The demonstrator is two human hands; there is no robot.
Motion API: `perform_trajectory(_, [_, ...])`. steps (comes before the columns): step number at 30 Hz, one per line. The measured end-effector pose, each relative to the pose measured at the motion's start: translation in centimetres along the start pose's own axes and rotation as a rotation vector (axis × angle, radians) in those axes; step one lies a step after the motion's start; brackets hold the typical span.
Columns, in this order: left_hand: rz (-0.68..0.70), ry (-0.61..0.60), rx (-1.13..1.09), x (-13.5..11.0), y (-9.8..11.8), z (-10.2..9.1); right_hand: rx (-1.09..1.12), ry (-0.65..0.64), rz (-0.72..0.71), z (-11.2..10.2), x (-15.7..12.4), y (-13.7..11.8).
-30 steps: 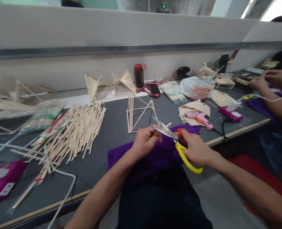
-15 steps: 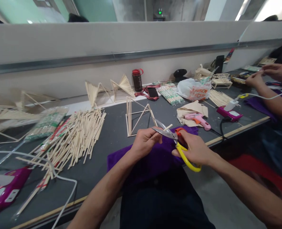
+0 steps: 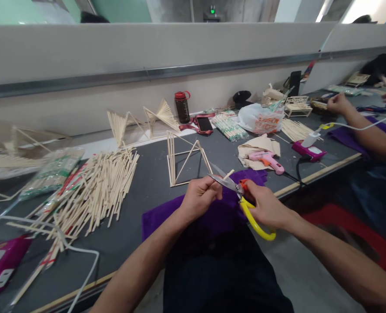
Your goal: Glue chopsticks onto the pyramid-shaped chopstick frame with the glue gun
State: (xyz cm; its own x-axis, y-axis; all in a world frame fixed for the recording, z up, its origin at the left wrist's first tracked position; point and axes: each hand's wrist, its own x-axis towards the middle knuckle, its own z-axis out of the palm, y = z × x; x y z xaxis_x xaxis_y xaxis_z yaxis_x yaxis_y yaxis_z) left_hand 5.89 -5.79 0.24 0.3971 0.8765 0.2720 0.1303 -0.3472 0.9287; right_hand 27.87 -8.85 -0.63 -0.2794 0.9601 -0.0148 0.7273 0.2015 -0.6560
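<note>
My left hand is closed in a pinch on a thin wooden stick, whose pale end sticks out past the scissors' blades. My right hand grips the scissors, which have one yellow handle loop and an orange-red part by the pivot. The blades are parted and lie across the stick beside my left fingers. Under both hands a purple cloth drapes over the table edge. Just behind the left hand stands an open frame of glued sticks.
Loose sticks are heaped at left, near a magenta power strip and white cable. A pink glue gun rests on brown paper. Behind stand twisted stick models and a bottle. A co-worker's hand is at right.
The view has shifted slightly, so the table things appear further left. My hands keep their hold on the stick and scissors. The co-worker's hands have moved apart.
</note>
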Motion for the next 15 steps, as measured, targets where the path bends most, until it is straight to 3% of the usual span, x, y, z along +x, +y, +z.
perform_trajectory(9, [-0.115,0.128,-0.032,1.2,0.7,0.8,0.028,0.050,0.053,-0.1,0.2,0.3])
perform_trajectory(15, [-0.001,0.010,0.038,0.9,0.6,0.5,-0.157,0.030,0.030,-0.8,-0.2,0.0])
